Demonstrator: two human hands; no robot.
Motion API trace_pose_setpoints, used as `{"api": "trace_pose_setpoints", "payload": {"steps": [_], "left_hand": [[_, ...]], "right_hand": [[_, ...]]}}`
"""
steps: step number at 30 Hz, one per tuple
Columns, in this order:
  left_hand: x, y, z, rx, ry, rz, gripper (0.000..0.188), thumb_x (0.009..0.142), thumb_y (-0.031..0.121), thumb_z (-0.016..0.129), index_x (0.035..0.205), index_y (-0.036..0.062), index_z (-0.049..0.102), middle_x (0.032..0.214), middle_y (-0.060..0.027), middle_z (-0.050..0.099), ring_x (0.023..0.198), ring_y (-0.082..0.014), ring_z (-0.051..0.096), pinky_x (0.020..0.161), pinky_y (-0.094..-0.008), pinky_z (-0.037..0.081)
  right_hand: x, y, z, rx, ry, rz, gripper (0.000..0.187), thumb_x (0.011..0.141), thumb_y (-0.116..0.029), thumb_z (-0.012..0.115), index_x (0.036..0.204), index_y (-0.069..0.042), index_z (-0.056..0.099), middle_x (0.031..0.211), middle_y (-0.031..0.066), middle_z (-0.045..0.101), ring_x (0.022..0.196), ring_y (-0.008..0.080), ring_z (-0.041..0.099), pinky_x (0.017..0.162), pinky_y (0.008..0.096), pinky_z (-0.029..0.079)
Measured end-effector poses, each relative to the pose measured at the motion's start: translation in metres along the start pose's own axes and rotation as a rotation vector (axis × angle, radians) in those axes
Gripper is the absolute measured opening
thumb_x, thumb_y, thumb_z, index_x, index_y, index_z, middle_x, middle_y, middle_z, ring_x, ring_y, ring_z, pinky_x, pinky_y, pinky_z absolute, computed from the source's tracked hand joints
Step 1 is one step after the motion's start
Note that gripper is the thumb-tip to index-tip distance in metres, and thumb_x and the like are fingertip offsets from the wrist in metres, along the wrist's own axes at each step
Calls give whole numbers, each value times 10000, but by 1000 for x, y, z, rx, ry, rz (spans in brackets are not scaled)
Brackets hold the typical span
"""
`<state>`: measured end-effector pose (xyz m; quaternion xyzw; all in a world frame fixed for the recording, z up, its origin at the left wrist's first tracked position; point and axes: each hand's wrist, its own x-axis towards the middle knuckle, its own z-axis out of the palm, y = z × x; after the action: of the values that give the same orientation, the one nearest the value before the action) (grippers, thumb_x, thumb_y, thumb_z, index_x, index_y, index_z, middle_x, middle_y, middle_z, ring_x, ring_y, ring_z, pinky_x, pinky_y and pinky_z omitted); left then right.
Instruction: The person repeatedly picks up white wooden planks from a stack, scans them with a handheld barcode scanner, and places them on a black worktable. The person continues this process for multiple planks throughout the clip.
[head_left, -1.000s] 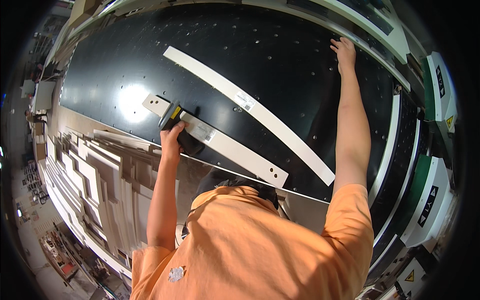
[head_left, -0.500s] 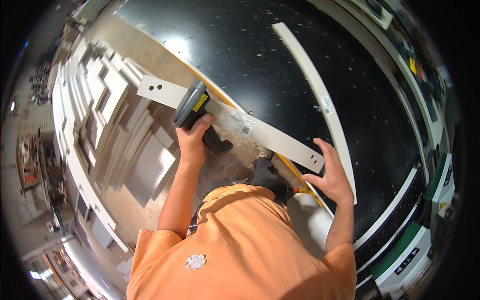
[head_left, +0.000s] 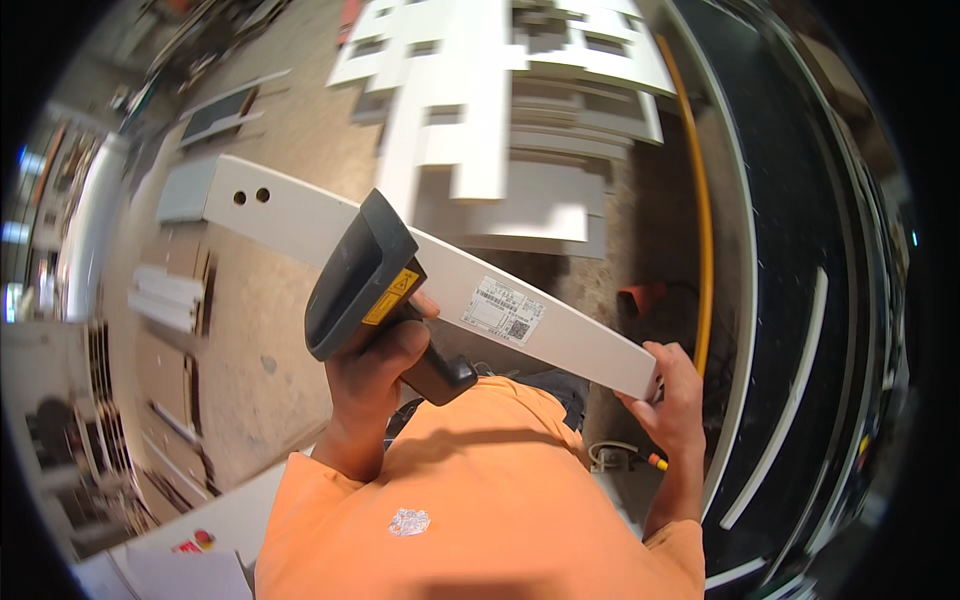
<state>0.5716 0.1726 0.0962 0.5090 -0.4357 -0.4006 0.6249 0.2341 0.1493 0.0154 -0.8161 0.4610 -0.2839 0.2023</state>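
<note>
My left hand (head_left: 375,375) is wrapped round the handle of a dark grey handheld barcode scanner (head_left: 365,270) with a yellow sticker on its side. Behind the scanner a long pale board (head_left: 590,345) slants down from upper left to right, in front of my body. Two round holes pierce its left end, and a printed label (head_left: 503,311) is stuck on its face. At the board's right end, my right hand (head_left: 675,395) is closed on the edge, thumb below. The scanner hides part of the board, and whether my left fingers also grip it cannot be made out.
Stacked white panels (head_left: 480,110) stand ahead. Along the right runs a black tabletop (head_left: 775,230) bearing a narrow pale strip (head_left: 790,410), with a yellow rail (head_left: 702,230) beside its near edge. More stacked boards (head_left: 170,298) lie on the floor at left.
The view has swung left, bringing the panel stacks ahead and the black table to the right. My right hand, open beside the board's end before, has closed on it. Scanner and board appear nearer.
</note>
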Motion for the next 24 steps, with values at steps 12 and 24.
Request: {"api": "trace_pose_setpoints", "payload": {"steps": [12, 24], "left_hand": [[-78, -37, -344, -81, 776, -387, 294, 848, 251, 699, 1067, 62, 651, 865, -13, 673, 514, -32, 500, 376, -206, 337], [-93, -32, -616, -218, 1186, -259, 271, 904, 257, 648, 1079, 53, 610, 879, -14, 625, 557, -39, 510, 390, -200, 400]], "right_hand": [[85, -189, 280, 113, -667, -291, 625, 705, -183, 889, 1209, -34, 553, 927, 139, 582, 795, 348, 629, 659, 425, 520], [242, -395, 537, 223, -747, -647, 649, 669, -123, 875, 1231, -50, 557, 885, 121, 584, 726, 317, 612, 617, 406, 509]]}}
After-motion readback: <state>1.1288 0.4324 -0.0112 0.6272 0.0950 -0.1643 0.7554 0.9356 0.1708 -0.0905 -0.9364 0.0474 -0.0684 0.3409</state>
